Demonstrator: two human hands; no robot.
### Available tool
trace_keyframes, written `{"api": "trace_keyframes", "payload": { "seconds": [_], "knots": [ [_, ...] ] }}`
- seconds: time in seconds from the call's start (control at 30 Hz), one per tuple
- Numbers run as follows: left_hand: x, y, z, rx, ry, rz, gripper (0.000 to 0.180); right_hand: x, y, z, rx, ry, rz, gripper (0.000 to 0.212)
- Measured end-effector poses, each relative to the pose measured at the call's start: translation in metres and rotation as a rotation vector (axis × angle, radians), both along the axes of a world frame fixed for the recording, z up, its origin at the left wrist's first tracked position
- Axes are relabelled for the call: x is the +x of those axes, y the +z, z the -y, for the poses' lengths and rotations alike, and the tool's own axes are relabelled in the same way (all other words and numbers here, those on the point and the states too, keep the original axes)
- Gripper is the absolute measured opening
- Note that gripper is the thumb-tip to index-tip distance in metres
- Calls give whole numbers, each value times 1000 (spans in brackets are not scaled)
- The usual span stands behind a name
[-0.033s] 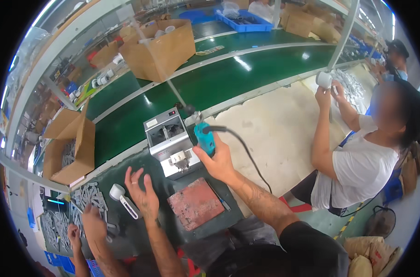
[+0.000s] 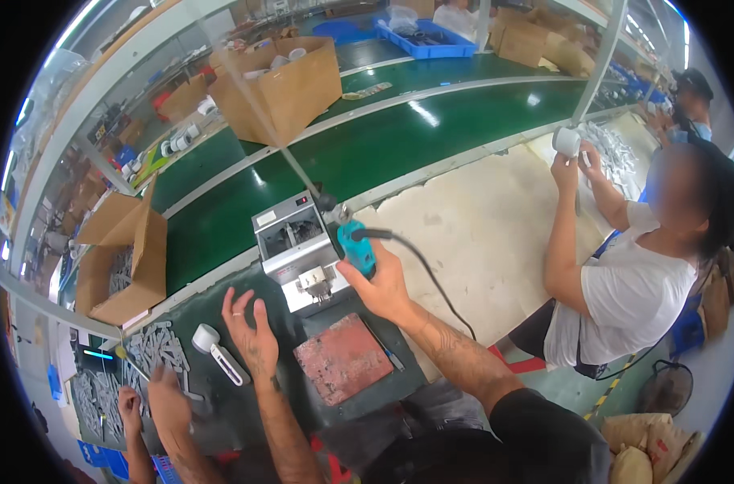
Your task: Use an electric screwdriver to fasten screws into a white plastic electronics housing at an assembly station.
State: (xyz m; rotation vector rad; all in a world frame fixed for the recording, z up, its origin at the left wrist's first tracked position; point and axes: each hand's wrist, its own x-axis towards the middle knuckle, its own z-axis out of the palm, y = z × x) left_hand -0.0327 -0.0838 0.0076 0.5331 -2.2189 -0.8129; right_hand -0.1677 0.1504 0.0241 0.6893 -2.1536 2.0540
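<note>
My right hand (image 2: 383, 286) is wrapped round a teal electric screwdriver (image 2: 355, 248) with a black cord, held just right of a silver screw feeder (image 2: 290, 262). The feeder's open tray contains small dark pieces. My left hand (image 2: 252, 343) hovers over the dark green bench top, fingers spread and nothing in them. Beside it lies a white handheld device (image 2: 226, 365) with a round head and a long handle. A worn reddish square pad (image 2: 347, 360) rests between my forearms, below the feeder.
At far left, a co-worker's blurred hand (image 2: 169, 403) works near piled grey strips (image 2: 101, 399). An open carton (image 2: 145, 266) stands behind them. A green conveyor (image 2: 431, 113) runs across the back. On the right, a seated co-worker (image 2: 625, 266) holds a white round part (image 2: 566, 142).
The screwdriver and the rod above it have shifted slightly. My left hand has barely moved. The co-worker's hand at left has moved a little.
</note>
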Motion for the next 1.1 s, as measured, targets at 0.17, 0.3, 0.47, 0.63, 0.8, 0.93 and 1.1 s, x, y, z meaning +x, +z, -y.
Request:
{"api": "trace_keyframes", "payload": {
  "seconds": [0.17, 0.3, 0.47, 0.63, 0.8, 0.93, 1.1],
  "knots": [
    [-49, -75, 45, -196, 38, 46, 31, -1, 3, 7, 25, -128, -363, 49],
    [-50, -60, 26, 26, -46, -11, 33, -2, 7, 0, 137, -167, -461, 49],
    [-56, -56, 22, -37, -21, -10, 37, -6, -1, 0, -5, -16, -366, 54],
    [-55, -42, 12, 51, -42, 32, 39, -4, -15, -2, 56, 38, -304, 54],
    [-48, -57, 28, 19, -53, -68, 22, -1, -44, 16, -3, 4, -279, 50],
    [-59, -59, 22, 0, -89, -102, 24, 4, -26, 10, -184, 133, -213, 57],
    [-46, -62, 25, -55, -36, -115, 19, 23, -36, 23, -253, 161, -74, 66]
  ]
}}
